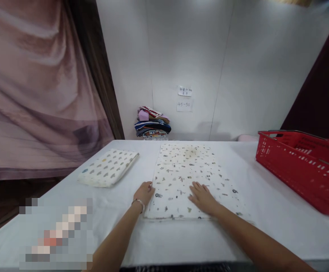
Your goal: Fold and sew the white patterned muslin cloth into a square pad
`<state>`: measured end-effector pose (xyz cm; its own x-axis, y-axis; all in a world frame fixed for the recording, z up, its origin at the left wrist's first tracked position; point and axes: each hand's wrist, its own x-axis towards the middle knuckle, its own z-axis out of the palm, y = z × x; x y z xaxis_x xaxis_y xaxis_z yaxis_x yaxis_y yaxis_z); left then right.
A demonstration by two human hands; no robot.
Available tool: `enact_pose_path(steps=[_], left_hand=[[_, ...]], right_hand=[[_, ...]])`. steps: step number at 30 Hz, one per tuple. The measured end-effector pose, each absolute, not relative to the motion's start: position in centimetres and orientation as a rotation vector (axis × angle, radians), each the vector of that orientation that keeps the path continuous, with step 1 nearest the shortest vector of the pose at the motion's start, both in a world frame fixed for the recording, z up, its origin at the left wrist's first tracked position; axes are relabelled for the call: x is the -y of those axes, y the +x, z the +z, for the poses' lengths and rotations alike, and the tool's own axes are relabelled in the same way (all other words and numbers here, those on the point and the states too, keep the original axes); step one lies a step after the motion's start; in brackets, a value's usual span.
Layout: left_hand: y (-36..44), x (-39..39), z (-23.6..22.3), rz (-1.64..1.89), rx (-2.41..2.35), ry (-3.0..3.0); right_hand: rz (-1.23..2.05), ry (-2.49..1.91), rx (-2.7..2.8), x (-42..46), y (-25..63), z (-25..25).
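Observation:
A white cloth (175,189) printed with small grey, black and green figures lies flat and folded in front of me, with a yellowish stain near its far edge. My left hand (144,192), a bracelet at its wrist, is at the cloth's left edge, its fingers curled and closed on that edge. Resting flat on the right half of the cloth is my right hand (202,197), with fingers spread. To the left lies a second folded cloth (110,166), cream with grey cloud-like shapes, apart from both hands.
A red plastic basket (294,170) stands on the right of the white-covered table (102,226). A stack of folded fabrics (153,124) sits at the back by the wall, near two paper notes (184,105). A pink curtain (39,83) hangs left. The lower-left area is pixelated.

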<state>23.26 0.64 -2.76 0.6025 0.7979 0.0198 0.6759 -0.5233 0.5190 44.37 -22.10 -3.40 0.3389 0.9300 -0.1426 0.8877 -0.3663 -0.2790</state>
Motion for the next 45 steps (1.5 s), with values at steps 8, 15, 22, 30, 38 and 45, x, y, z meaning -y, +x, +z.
enact_pose_path(steps=[8, 15, 22, 30, 38, 45], left_hand=[[18.4, 3.0, -3.7, 0.441, -1.107, 2.373], [14.9, 5.9, -3.2, 0.575, -0.976, 2.307], [13.1, 6.8, -3.4, 0.522, -0.82, 2.593], [14.0, 6.3, -2.8, 0.324, -0.763, 2.81], [14.4, 6.7, -3.1, 0.305, -0.827, 2.816], [14.3, 6.8, -2.8, 0.296, -0.903, 2.792]], right_hand=[[0.348, -2.351, 1.689, 32.9, 43.9, -3.6], [0.096, -2.482, 1.471, 41.7, 49.1, -6.5], [-0.196, -2.322, 1.525, 44.8, 52.2, -9.7], [-0.295, -2.307, 1.62, 43.9, 52.9, -10.4], [-0.313, -2.288, 1.669, 44.3, 53.9, -10.8], [-0.321, -2.305, 1.635, 44.1, 53.8, -9.6]])
